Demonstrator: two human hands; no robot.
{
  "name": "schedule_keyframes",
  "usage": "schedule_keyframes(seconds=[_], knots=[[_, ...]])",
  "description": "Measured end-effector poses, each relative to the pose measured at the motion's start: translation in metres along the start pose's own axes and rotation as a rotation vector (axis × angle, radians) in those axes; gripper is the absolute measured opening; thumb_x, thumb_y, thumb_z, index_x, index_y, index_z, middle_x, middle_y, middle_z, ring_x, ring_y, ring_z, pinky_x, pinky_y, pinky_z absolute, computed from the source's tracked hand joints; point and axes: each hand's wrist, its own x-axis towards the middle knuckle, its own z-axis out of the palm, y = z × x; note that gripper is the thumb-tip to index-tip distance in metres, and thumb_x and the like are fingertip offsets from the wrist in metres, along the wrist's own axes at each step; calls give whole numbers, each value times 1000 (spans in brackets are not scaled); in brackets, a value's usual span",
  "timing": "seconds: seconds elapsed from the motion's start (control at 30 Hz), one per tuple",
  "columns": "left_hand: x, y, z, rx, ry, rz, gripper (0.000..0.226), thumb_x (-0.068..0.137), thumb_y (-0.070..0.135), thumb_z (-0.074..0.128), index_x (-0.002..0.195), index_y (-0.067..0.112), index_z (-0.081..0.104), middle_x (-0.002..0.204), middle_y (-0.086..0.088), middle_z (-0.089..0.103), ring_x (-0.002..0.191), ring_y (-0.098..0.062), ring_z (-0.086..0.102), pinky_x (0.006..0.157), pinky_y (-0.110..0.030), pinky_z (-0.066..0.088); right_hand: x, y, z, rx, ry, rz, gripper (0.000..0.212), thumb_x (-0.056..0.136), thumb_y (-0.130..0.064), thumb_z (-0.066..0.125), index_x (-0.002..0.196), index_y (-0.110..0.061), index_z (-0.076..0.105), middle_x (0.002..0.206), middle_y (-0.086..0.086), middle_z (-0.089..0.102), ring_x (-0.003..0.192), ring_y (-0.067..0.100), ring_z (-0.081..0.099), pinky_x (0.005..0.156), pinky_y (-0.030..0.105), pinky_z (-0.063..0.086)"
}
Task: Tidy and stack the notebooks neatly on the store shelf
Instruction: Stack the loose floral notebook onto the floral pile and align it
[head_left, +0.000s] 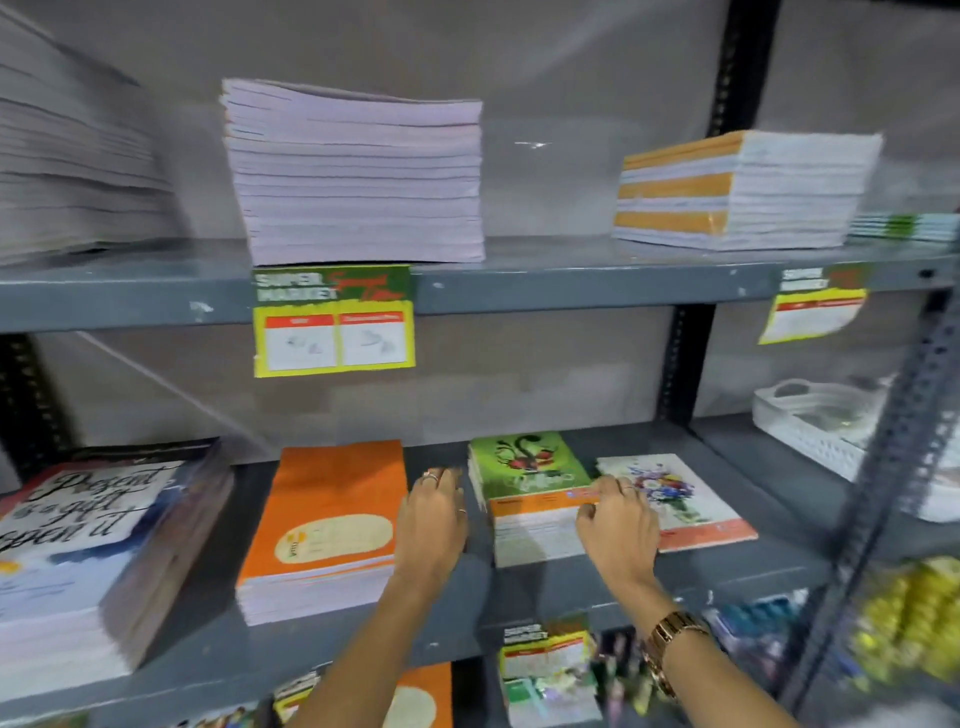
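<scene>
On the middle grey shelf (727, 571) lie an orange notebook stack (327, 525), a green-covered notebook stack (524, 467) and a white floral notebook (685, 493). My left hand (434, 519) lies flat in the gap between the orange stack and the green stack, against the orange stack's right edge. My right hand (618, 525) rests on the front right of the green stack, fingers curled at its edge where it meets the floral notebook. Whether it grips a notebook is unclear. The frame is blurred.
A thick stack with a lettered cover (88, 545) sits at the left. The upper shelf carries a tall pale stack (358, 176), an orange-striped stack (737, 192) and a grey stack (72, 156). A white basket (815, 431) stands at the right. Price tags (332, 322) hang from the shelf edge.
</scene>
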Motion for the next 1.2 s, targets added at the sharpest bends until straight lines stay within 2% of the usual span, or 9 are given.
schedule_keyframes(seconds=[0.4, 0.53, 0.63, 0.73, 0.77, 0.83, 0.9, 1.1, 1.2], knots=[[-9, 98, 81, -12, -168, 229, 36, 91, 4, 43, 126, 8, 52, 126, -14, 59, 109, -35, 57, 86, -41, 49, 51, 137, -4, -146, -158, 298, 45, 88, -31, 55, 122, -2, 52, 128, 16, 56, 121, 33, 49, 97, 38, 43], [-15, 108, 104, -51, -178, 309, 35, 74, 4, 70, 108, 11, 67, 107, -7, 71, 100, -22, 68, 73, -28, 58, 61, 154, 3, -153, -242, 361, 54, 90, -39, 51, 129, -2, 45, 136, 15, 49, 125, 32, 43, 101, 40, 39], [-23, 116, 117, -59, -263, 353, 34, 83, 2, 59, 117, 9, 61, 123, -8, 65, 128, -22, 51, 91, -32, 53, 67, 158, 6, -170, -278, 385, 60, 89, -43, 53, 132, -3, 43, 139, 15, 45, 126, 33, 39, 102, 41, 37], [-26, 117, 124, -20, -292, 381, 39, 73, 11, 74, 111, 14, 67, 118, -1, 69, 130, -14, 47, 93, -23, 51, 76, 155, 8, -190, -311, 408, 64, 88, -41, 54, 135, 0, 39, 141, 17, 42, 126, 34, 37, 103, 40, 36], [-27, 118, 126, -15, -310, 381, 42, 77, 13, 71, 118, 14, 62, 126, -2, 65, 134, -13, 40, 98, -23, 47, 79, 153, 8, -197, -333, 422, 66, 88, -40, 55, 137, 1, 37, 141, 18, 41, 127, 34, 37, 103, 40, 36], [-29, 119, 129, 40, -401, 409, 46, 95, 12, 44, 140, 11, 34, 151, -5, 35, 145, -16, 18, 114, -27, 30, 85, 152, 7, -200, -385, 459, 72, 87, -41, 56, 140, 2, 32, 142, 17, 40, 127, 33, 36, 103, 38, 36], [-28, 116, 135, 86, -502, 396, 47, 100, 16, 29, 146, 12, 18, 158, -3, 16, 147, -14, 8, 117, -29, 22, 89, 152, 4, -183, -437, 505, 79, 84, -47, 59, 140, 0, 30, 143, 16, 39, 128, 31, 36, 101, 38, 38], [-34, 112, 147, 76, -615, 364, 48, 101, 27, 24, 146, 10, 16, 158, -4, 15, 146, -15, 10, 119, -27, 11, 90, 150, 3, -196, -455, 527, 79, 84, -48, 59, 140, -1, 29, 143, 15, 37, 128, 31, 38, 100, 39, 39], [-38, 110, 151, 103, -612, 390, 69, 92, 53, 6, 147, 12, 11, 159, -4, 11, 147, -16, 7, 120, -28, 2, 87, 148, 3, -196, -436, 522, 81, 85, -47, 59, 141, 2, 27, 143, 17, 38, 127, 31, 39, 100, 38, 40]])
